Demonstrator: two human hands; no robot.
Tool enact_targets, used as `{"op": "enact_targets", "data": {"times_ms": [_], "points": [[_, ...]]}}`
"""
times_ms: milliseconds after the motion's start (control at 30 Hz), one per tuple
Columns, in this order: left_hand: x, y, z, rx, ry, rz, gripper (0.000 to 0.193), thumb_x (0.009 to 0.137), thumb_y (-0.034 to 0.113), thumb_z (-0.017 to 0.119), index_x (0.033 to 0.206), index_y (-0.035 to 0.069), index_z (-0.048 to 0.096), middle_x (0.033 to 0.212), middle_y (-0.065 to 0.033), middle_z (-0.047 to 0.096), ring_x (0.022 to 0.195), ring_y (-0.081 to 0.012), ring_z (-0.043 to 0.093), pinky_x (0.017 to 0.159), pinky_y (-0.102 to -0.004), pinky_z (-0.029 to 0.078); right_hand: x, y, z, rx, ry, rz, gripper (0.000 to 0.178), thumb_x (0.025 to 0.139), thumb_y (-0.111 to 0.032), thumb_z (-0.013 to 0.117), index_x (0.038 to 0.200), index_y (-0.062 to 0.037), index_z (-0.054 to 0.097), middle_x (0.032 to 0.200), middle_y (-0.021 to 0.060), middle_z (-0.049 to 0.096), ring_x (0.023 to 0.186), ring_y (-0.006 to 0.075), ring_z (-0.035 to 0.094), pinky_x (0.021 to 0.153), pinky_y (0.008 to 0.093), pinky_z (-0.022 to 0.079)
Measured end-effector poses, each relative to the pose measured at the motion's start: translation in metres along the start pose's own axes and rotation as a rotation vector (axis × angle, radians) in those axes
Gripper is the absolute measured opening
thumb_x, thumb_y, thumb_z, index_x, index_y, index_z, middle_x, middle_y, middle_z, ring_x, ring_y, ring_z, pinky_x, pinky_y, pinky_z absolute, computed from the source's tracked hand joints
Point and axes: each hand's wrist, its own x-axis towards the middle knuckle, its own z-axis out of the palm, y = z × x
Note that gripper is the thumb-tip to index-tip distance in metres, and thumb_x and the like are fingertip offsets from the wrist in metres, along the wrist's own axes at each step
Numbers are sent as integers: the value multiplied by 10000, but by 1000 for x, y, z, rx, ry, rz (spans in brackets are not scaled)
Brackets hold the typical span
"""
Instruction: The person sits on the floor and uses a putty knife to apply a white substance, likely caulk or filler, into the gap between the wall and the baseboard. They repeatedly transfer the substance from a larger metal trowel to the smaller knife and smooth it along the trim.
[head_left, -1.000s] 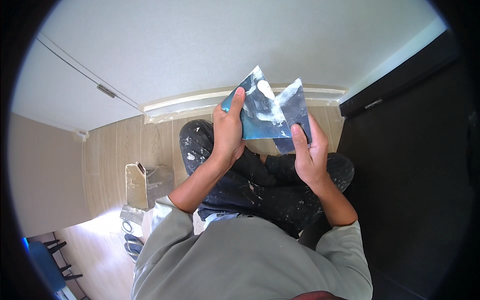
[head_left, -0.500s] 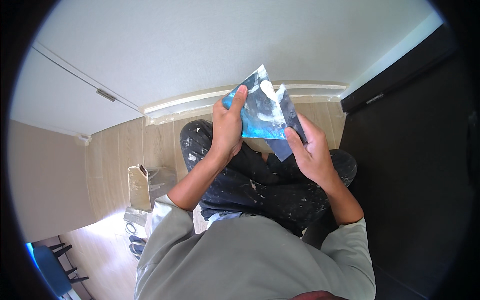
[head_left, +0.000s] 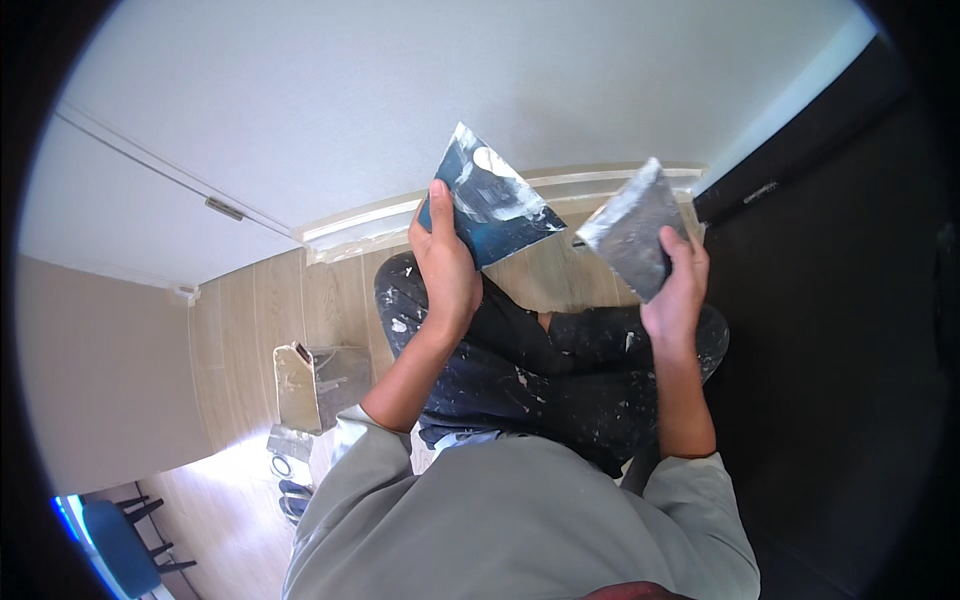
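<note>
A dark blue plaster board smeared with white filler was held up in the upper centre of the frame, gripped at its lower left corner by the left hand, the thumb laid flat along its edge. To the right of it and well apart, a grey filler-caked blade was clasped from below in the right hand, the fingers wrapped around its lower corner. Both tools were seen in front of a white wall and a pale skirting board, above paint-spattered dark trousers and a wooden floor. A metal trough lay on the floor at lower left. The board and blade were judged to be thin, stiff and light, with wet filler likely to make the faces slippery; they would be best held by a clean corner or edge, as shown.
</note>
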Motion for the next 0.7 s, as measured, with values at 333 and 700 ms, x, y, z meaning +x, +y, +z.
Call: {"op": "enact_targets", "data": {"times_ms": [333, 700], "points": [[-45, -7, 18, 621, -290, 147, 396, 1039, 283, 486, 970, -81, 626, 778, 20, 547, 731, -66, 422, 644, -239, 360, -5, 27, 25, -90, 94, -79, 253, 938, -77, 606, 1097, 119, 626, 955, 97, 666, 827, 99, 593, 765, 252, 492], [-45, -31, -7, 377, -167, -144, 438, 1024, 342, 522, 1059, -72, 659, 925, -52, 680, 774, -87, 581, 706, -260, 480, -1, -4, -4, 343, -68, 6, 338, 970, -162, 562, 1246, 32, 542, 1136, 83, 631, 1031, 163, 612, 945, 330, 469]]}}
